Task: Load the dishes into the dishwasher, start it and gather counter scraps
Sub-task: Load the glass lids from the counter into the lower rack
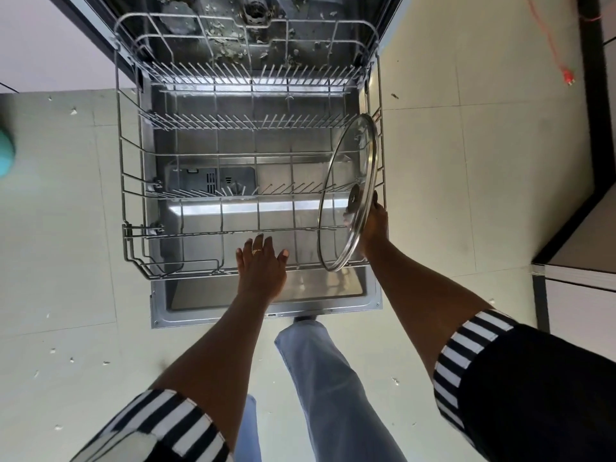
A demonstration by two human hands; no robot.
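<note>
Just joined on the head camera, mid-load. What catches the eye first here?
A glass lid stands on edge at the right side of the pulled-out lower rack, held by the right hand. The left hand rests with fingers spread on the rack's front edge. Past the rack, grimy debris is strewn over the dishwasher's tub floor.

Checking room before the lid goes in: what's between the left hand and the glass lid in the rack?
Head view: only bare rack wires between the left hand and the glass lid; no dishes there.
</note>
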